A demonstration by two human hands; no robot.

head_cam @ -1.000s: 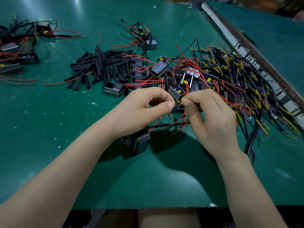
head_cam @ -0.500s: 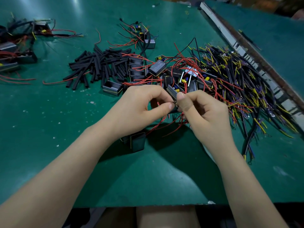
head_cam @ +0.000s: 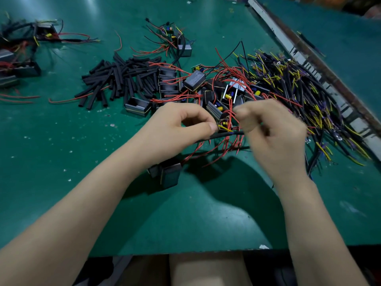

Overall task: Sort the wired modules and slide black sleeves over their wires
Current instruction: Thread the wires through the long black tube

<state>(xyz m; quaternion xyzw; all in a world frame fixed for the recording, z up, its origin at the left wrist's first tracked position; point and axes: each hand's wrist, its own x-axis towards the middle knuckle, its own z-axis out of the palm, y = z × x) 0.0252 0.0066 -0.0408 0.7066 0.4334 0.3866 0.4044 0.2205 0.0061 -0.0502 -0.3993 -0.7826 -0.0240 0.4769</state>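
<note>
I can read no text here. The dark module [head_cam: 194,77] lying on top of the pile on my table [head_cam: 185,213] carries pale printed lines, too small to make out.

Red-wired modules [head_cam: 214,93] heaped beside loose black sleeves [head_cam: 121,77]
</note>
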